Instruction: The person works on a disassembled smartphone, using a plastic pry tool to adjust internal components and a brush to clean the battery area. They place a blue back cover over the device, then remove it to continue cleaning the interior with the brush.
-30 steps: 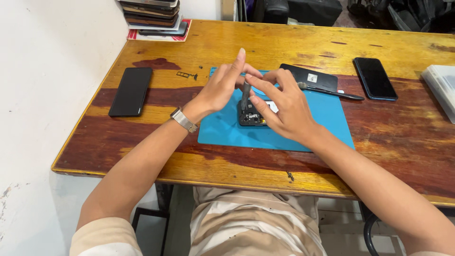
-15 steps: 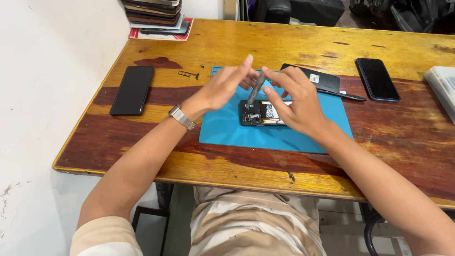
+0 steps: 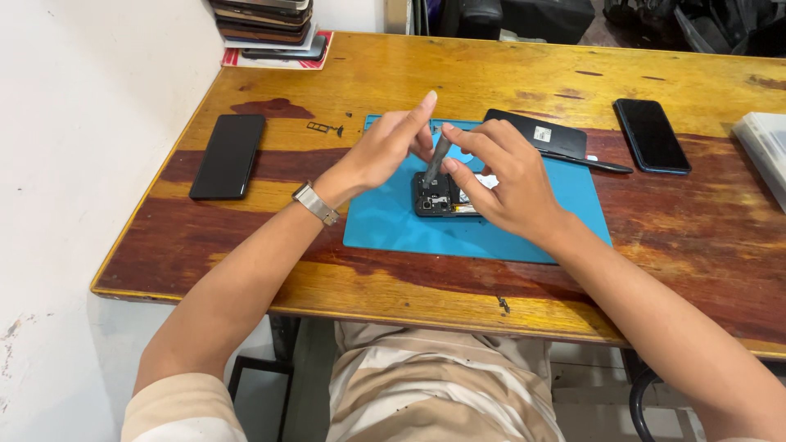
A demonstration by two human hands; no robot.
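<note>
An opened black phone (image 3: 436, 197) lies on a blue work mat (image 3: 393, 225) in the middle of the wooden table. A slim dark tool (image 3: 435, 160) stands tilted over the phone, its tip down on the phone's insides. My right hand (image 3: 499, 184) pinches the tool near its top and covers the phone's right part. My left hand (image 3: 381, 153), with a metal watch on the wrist, touches the tool's upper end with its fingertips, index finger pointing up.
A black phone (image 3: 228, 155) lies at the left, another (image 3: 651, 135) at the right. A black back cover (image 3: 536, 133) and a dark pen-like tool (image 3: 594, 164) rest at the mat's far edge. A stack of phones (image 3: 266, 23) stands at the back left; a white box (image 3: 765, 147) at the right edge.
Both hands have kept to the same spot over the opened phone. The tool stands more upright between the fingertips, and my left index finger now points up.
</note>
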